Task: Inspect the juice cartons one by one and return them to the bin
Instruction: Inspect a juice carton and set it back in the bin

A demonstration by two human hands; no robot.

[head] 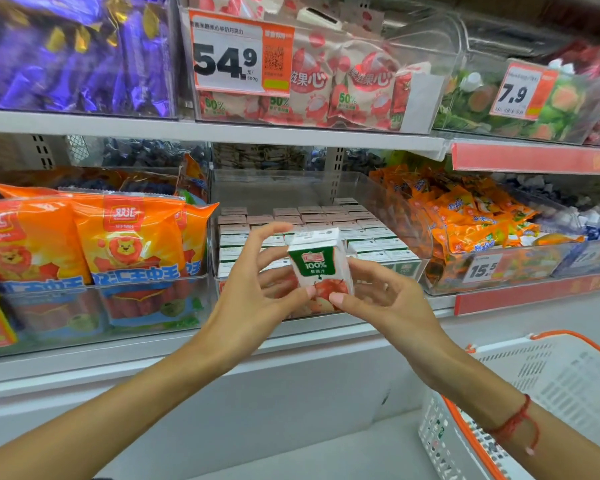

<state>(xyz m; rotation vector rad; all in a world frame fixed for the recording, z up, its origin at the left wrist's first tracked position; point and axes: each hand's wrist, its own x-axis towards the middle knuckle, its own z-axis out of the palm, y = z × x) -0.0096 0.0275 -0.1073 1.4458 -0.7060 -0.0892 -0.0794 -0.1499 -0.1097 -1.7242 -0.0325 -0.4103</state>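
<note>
A small white juice carton (321, 265) with a green band and a red apple picture is held upright in front of the shelf. My left hand (257, 289) grips its left side, thumb on the front and fingers curled behind. My right hand (385, 299) pinches its lower right corner with thumb and fingers. Behind it stands a clear plastic bin (388, 199) on the lower shelf, packed with several rows of the same cartons (326, 220). The held carton hides part of the bin's front.
Orange sausage packs (125, 251) fill the bin to the left, orange candy bags (471, 216) the bin to the right. A white shopping basket with an orange rim (551, 386) sits at the lower right. The upper shelf holds purple sweets (73, 53) and lychee candy (343, 84).
</note>
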